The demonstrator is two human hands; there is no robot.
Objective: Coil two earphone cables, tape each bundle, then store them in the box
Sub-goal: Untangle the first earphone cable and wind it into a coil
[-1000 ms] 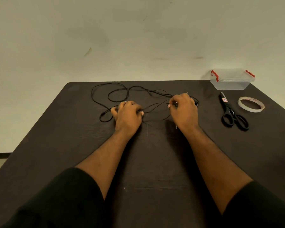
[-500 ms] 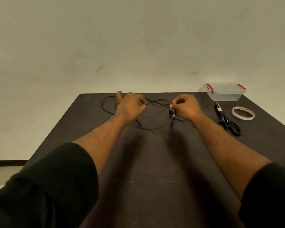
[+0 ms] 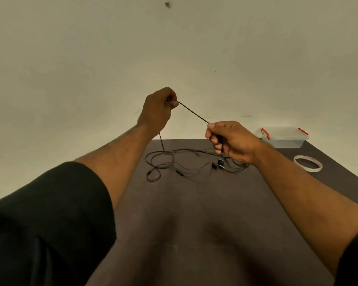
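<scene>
A black earphone cable (image 3: 192, 112) runs taut between my two raised hands. My left hand (image 3: 158, 111) pinches one end of it high above the table. Lower and to the right, my right hand (image 3: 233, 140) grips the same cable. From my left hand a strand drops straight down to a loose tangle of black earphone cables (image 3: 186, 164) lying on the dark table (image 3: 194, 213). A clear plastic box (image 3: 283, 137) with red latches stands closed at the back right corner. A roll of tape (image 3: 308, 163) lies in front of it.
A plain pale wall rises behind the table. The table's right edge runs diagonally just past the roll of tape. My right forearm hides the spot where the scissors lay.
Both hands have risen off the table, the left one highest, pulling a stretch of cable taut between them. The camera has tilted upward, and the scissors are out of sight behind my right arm.
</scene>
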